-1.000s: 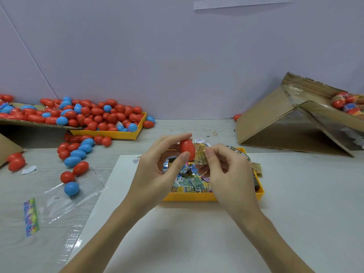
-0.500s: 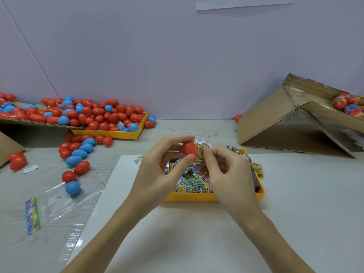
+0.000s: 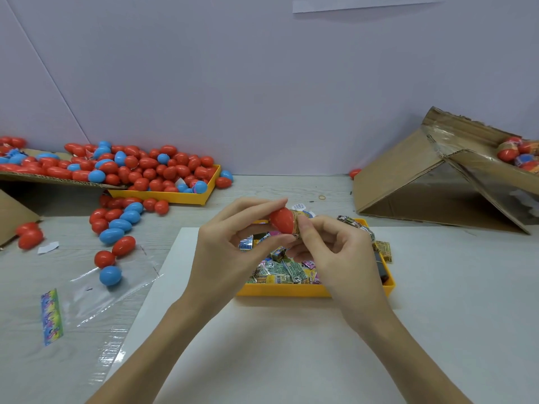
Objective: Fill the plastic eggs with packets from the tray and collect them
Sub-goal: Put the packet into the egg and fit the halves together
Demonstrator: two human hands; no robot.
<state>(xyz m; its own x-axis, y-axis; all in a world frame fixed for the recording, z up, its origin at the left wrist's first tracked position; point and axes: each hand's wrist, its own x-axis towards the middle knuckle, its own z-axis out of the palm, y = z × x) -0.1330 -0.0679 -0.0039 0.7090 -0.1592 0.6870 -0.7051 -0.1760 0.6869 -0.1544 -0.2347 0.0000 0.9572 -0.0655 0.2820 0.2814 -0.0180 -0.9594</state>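
Now tilted more sideways, red egg half [image 3: 282,220] in left hand [image 3: 230,255] fingers, right hand [image 3: 335,252] fingers pinching packet [image 3: 300,218] against it

A "6+" mark shows on a green packet [image 3: 295,274] in the yellow tray [image 3: 291,290]; other print is too blurred.

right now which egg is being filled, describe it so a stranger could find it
Start at the yellow tray of packets on the white sheet. Just above its far edge, the left hand pinches a red egg half, and the right hand pushes a packet into it. Every other egg lies loose.
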